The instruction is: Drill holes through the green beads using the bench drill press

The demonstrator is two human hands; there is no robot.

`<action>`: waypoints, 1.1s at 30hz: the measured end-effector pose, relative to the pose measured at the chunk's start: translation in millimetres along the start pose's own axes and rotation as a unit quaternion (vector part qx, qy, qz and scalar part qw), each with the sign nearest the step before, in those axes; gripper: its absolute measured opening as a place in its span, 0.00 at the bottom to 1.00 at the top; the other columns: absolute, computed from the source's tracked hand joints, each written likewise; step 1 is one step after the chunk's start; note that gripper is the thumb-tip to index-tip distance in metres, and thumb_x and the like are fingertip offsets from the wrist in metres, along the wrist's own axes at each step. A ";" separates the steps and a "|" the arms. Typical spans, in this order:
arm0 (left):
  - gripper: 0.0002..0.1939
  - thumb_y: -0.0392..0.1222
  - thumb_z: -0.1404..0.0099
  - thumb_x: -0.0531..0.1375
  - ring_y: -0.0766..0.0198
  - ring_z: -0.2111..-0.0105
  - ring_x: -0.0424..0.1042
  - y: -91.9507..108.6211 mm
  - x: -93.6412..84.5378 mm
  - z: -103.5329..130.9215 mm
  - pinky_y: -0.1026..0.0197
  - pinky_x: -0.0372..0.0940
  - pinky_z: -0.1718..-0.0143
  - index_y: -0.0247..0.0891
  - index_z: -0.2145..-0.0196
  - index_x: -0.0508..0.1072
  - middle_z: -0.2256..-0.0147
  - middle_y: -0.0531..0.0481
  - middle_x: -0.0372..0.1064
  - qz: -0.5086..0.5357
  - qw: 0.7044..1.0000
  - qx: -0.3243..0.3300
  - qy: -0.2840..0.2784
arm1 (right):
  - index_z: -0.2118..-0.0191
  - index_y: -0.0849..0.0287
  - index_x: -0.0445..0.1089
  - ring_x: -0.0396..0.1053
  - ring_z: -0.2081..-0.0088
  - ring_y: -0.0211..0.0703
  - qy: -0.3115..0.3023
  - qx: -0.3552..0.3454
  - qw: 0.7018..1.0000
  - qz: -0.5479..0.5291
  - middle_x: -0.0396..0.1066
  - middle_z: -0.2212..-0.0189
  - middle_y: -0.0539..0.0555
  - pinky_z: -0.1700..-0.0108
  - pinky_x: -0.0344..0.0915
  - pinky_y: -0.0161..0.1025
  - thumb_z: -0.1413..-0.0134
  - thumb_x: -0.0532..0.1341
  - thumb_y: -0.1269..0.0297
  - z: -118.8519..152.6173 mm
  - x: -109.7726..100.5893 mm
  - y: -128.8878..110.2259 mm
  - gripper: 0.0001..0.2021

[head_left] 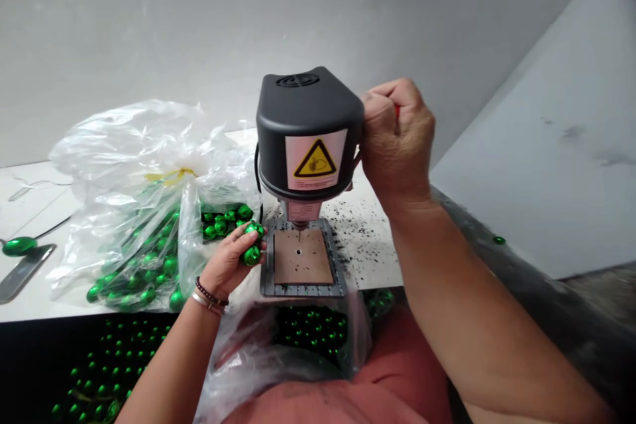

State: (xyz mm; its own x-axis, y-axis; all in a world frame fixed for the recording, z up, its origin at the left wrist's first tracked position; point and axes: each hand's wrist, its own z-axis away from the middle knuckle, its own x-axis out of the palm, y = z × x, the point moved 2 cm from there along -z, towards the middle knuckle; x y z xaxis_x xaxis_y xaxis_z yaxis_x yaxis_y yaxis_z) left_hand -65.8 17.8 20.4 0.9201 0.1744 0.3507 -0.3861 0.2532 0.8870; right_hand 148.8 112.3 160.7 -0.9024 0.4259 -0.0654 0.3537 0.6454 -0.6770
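Note:
Two shiny green balls (251, 256) are held in the fingers of my left hand (231, 258), just left of the drill press base (304, 290). My right hand (400, 139) is wrapped round a handle at the right side of the black drill press (313, 103), with a bit of red showing between the fingers. A yellow warning sign (317, 160) is on the front of the machine's head. Beneath it, a thin drill bit (299, 236) points down above a brown board (303, 265) with a dark-centred hole. No ball sits under the bit.
Left of the machine, a clear plastic bag (124, 146) of green balls lies on the white table (30, 291). Another bag with green balls (311, 331) rests at my lap. Dark crumbs lie right of the base. A phone-like object (24, 273) is far left.

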 end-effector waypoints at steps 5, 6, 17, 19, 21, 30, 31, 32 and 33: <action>0.26 0.41 0.53 0.66 0.69 0.71 0.69 -21.7 10.0 -0.4 0.66 0.63 0.71 0.37 0.55 0.69 0.67 0.51 0.68 -0.011 0.999 -0.039 -0.007 | 0.75 0.62 0.59 0.53 0.76 0.25 -0.005 -0.004 1.000 -0.016 0.56 0.80 0.43 0.70 0.54 0.26 0.46 0.55 0.67 1.2 -1.3 -4.4 0.08; 0.27 0.42 0.53 0.66 0.68 0.71 0.69 -23.3 10.9 -2.4 0.65 0.63 0.70 0.36 0.53 0.68 0.67 0.51 0.69 -0.057 0.998 -0.035 -0.009 | 0.75 0.62 0.58 0.53 0.76 0.25 -0.008 -0.007 1.000 -0.020 0.55 0.80 0.42 0.70 0.54 0.26 0.46 0.54 0.65 1.7 -1.3 -4.7 0.09; 0.22 0.45 0.45 0.61 0.57 0.59 0.70 -29.7 25.5 -21.5 0.56 0.64 0.54 0.37 0.52 0.70 0.57 0.43 0.70 -0.645 0.749 0.151 -0.006 | 0.75 0.61 0.57 0.51 0.76 0.26 -0.007 -0.032 0.998 -0.061 0.53 0.80 0.44 0.71 0.53 0.28 0.47 0.52 0.60 1.4 -1.8 -3.1 0.11; 0.23 0.46 0.41 0.59 0.56 0.56 0.70 -32.2 27.3 -20.7 0.55 0.64 0.52 0.37 0.48 0.68 0.54 0.41 0.68 -0.675 0.717 0.175 -0.018 | 0.75 0.61 0.57 0.51 0.75 0.26 -0.006 -0.041 0.998 -0.054 0.52 0.80 0.44 0.71 0.53 0.27 0.47 0.52 0.60 1.1 -2.1 -2.8 0.11; 0.23 0.45 0.39 0.56 0.54 0.54 0.69 -33.5 30.1 -18.7 0.54 0.63 0.51 0.36 0.46 0.66 0.52 0.39 0.67 -0.696 0.690 0.196 -0.038 | 0.74 0.61 0.57 0.51 0.75 0.26 -0.003 -0.047 0.997 -0.056 0.52 0.79 0.44 0.71 0.53 0.27 0.47 0.52 0.59 1.0 -2.2 -2.3 0.11; 0.20 0.42 0.41 0.58 0.57 0.60 0.72 -28.0 31.4 -13.6 0.58 0.65 0.57 0.36 0.51 0.68 0.59 0.45 0.72 -0.656 0.739 0.153 -0.021 | 0.74 0.61 0.57 0.51 0.75 0.26 -0.001 -0.049 0.998 -0.048 0.52 0.79 0.44 0.70 0.54 0.26 0.48 0.51 0.59 0.5 -2.0 -1.3 0.11; 0.20 0.43 0.43 0.59 0.58 0.61 0.72 -27.6 30.1 -14.3 0.59 0.65 0.58 0.37 0.52 0.69 0.59 0.46 0.73 -0.645 0.750 0.144 -0.008 | 0.74 0.61 0.57 0.51 0.75 0.26 -0.001 -0.049 0.998 -0.049 0.53 0.79 0.44 0.70 0.54 0.26 0.48 0.52 0.59 0.5 -2.1 -1.4 0.11; 0.20 0.43 0.44 0.60 0.59 0.62 0.72 -27.3 29.2 -15.2 0.59 0.65 0.58 0.37 0.53 0.69 0.60 0.46 0.73 -0.639 0.756 0.139 0.002 | 0.74 0.61 0.57 0.51 0.75 0.26 -0.002 -0.050 0.997 -0.050 0.53 0.79 0.44 0.70 0.54 0.26 0.48 0.52 0.59 0.6 -2.2 -1.6 0.11; 0.20 0.43 0.45 0.61 0.59 0.62 0.72 -27.2 28.7 -16.2 0.59 0.65 0.58 0.37 0.53 0.70 0.60 0.46 0.73 -0.637 0.758 0.140 0.008 | 0.74 0.61 0.57 0.51 0.75 0.26 -0.002 -0.050 0.997 -0.051 0.53 0.79 0.44 0.70 0.54 0.26 0.48 0.52 0.59 0.6 -2.2 -1.7 0.11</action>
State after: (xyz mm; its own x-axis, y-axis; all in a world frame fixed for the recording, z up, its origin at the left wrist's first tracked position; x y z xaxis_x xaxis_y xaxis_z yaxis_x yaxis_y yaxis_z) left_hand -29.9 31.3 1.5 0.5321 -0.0290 -0.8462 0.8467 0.0141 0.5319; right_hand 150.0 109.9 161.5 -0.9361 0.3517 -0.0028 0.2821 0.7459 -0.6033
